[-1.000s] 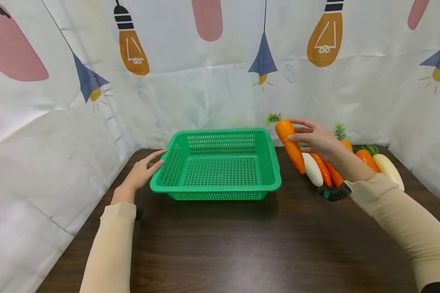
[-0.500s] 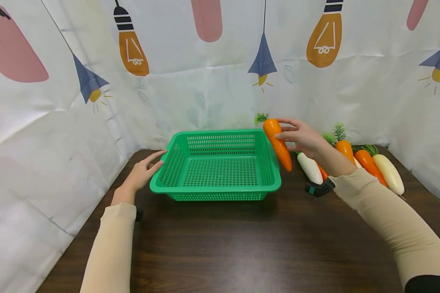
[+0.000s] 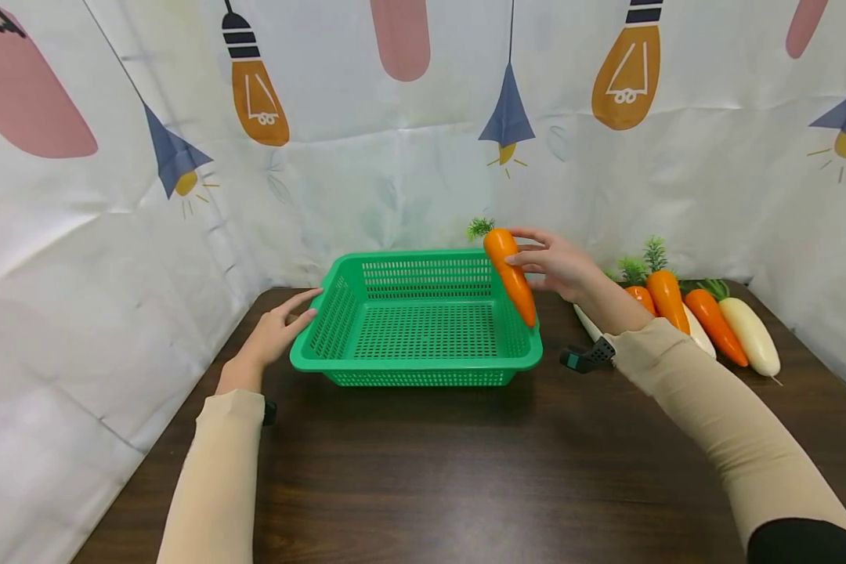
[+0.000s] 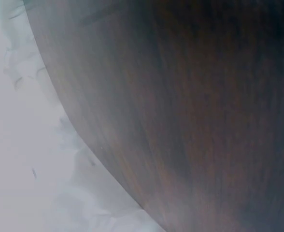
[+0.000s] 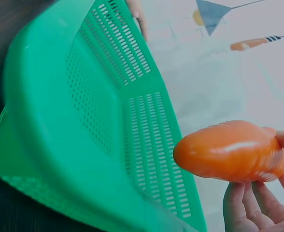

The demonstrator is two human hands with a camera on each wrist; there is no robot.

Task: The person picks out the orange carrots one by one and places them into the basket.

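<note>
An orange carrot [image 3: 513,282] with a green leafy tuft is held in my right hand [image 3: 557,266], thumb on the near side and fingers behind. It hangs tilted, tip down, over the right rim of a green perforated plastic basket [image 3: 416,364]. The right wrist view shows the carrot [image 5: 224,150] tip-first, pinched between thumb and fingers [image 5: 258,205], with the basket [image 5: 31,96] beside it. Nothing lies in the basket. My left hand [image 3: 271,337] is at its left rim, fingers extended and apparently touching it. The left wrist view catches only table and cloth.
At the right lie several more carrots [image 3: 715,325] and white radishes [image 3: 750,335], partly hidden by my right forearm. The dark wooden table [image 3: 423,470] stretches in front of the basket. A white printed cloth [image 3: 409,188] hangs close behind it and along the sides.
My right hand has carried the carrot leftward from beside the vegetables to over the basket's right rim. The left hand and the basket have stayed put.
</note>
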